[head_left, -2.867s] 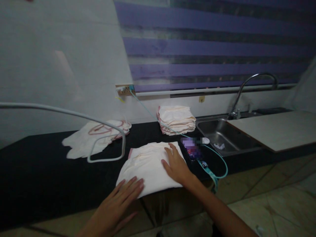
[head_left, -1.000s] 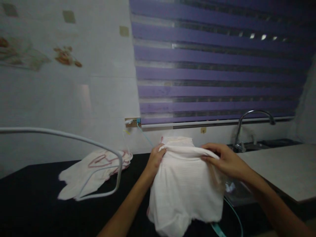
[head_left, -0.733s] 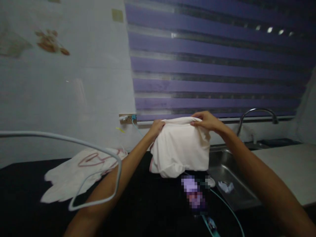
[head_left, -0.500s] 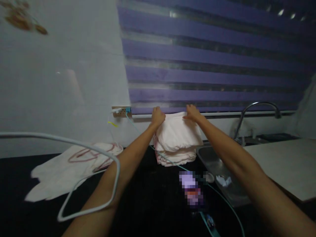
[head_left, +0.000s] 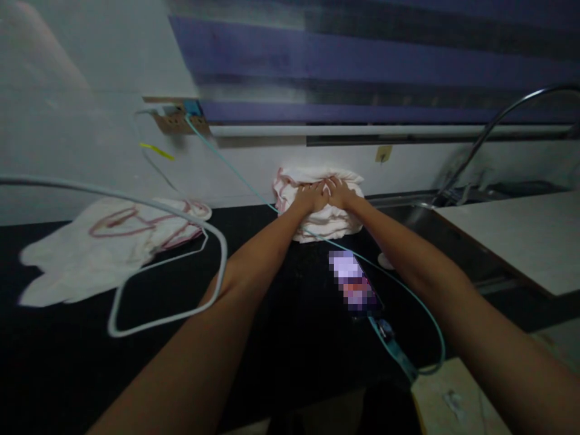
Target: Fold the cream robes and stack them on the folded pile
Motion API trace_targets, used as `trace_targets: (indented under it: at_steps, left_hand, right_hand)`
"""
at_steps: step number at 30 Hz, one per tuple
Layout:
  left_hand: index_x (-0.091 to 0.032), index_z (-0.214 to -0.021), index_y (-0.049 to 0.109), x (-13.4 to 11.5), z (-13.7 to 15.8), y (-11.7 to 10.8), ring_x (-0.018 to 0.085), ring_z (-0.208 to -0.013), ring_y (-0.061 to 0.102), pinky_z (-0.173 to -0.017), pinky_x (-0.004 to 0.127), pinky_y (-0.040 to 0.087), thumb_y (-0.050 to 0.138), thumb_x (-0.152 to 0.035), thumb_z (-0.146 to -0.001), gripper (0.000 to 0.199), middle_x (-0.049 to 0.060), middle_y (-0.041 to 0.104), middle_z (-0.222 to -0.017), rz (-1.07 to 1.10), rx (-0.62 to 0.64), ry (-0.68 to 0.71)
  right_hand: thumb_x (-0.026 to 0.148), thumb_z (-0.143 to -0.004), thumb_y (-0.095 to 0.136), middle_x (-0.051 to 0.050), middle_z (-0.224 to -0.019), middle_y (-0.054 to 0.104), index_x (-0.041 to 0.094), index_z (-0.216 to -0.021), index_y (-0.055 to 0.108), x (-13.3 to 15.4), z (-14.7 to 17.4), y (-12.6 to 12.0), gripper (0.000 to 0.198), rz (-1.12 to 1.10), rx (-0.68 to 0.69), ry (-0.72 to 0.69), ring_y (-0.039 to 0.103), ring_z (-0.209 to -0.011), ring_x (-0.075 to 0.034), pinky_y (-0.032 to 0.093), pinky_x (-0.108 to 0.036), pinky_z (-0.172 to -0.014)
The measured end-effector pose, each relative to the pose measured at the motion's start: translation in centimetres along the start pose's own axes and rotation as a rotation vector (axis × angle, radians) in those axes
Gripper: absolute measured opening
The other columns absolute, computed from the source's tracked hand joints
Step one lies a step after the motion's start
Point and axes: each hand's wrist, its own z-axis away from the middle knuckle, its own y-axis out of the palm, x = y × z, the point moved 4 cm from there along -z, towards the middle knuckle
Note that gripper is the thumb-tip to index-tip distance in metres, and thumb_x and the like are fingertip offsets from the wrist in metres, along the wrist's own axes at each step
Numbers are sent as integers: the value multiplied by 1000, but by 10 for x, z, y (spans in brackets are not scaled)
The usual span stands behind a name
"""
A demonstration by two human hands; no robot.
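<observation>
A stack of folded pale cloths sits at the back of the black counter, against the wall. My left hand and my right hand lie side by side, palms down, on top of the stack, fingers touching in the middle. Both arms reach forward across the counter. Neither hand grips anything; they press flat on the top cloth.
A loose heap of unfolded pale cloths with pink trim lies at the left. A phone on a teal cable rests mid-counter. A sink and tap stand at the right, beside a pale board. A grey cable loop hangs close.
I lifted the folded cloth from the counter's front, carried it to the back and laid it on the stack. My hands have let go of its edge and now rest flat on top.
</observation>
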Motion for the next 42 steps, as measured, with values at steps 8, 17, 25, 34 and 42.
trace_targets:
  at_steps: [8,17,25,34,42]
  left_hand:
    - [-9,-163,37,-3,9,-2,39,-152,42,-126,60,27,20,-39,-108,66,18,43,-168,8,-45,2]
    - [-13,-135,58,-14,76,-30,26,-144,49,-123,43,36,41,-31,-104,40,18,59,-150,253,-324,237]
    - [-20,-77,58,58,220,-33,14,-64,46,-63,28,35,59,-50,-95,35,-4,51,-66,779,-229,-218]
    - [-22,-63,46,106,244,-24,11,-52,32,-52,25,25,63,-58,-83,45,-7,36,-54,959,-291,-395]
    - [-23,-63,44,144,246,-26,12,-56,38,-55,25,32,54,-56,-83,40,-5,40,-57,839,-330,-469]
  right_hand:
    - [47,-109,24,-12,-179,15,21,-171,21,7,7,-9,68,-8,45,38,20,-161,-44,31,-74,-120]
    - [57,-107,25,-11,-179,15,19,-172,21,19,15,-19,75,42,60,67,18,-161,-47,24,-73,-124]
    - [53,-108,23,-15,-178,20,14,-170,27,33,20,-29,73,98,24,102,4,-164,-44,2,-77,-125]
    - [22,-106,34,-19,-147,55,15,-138,57,185,106,-84,40,-357,-484,-21,55,-134,-29,49,-44,-109]
    - [20,-101,51,-1,-85,67,22,-98,65,271,147,30,14,-899,-55,-153,60,-77,-17,44,-27,-76]
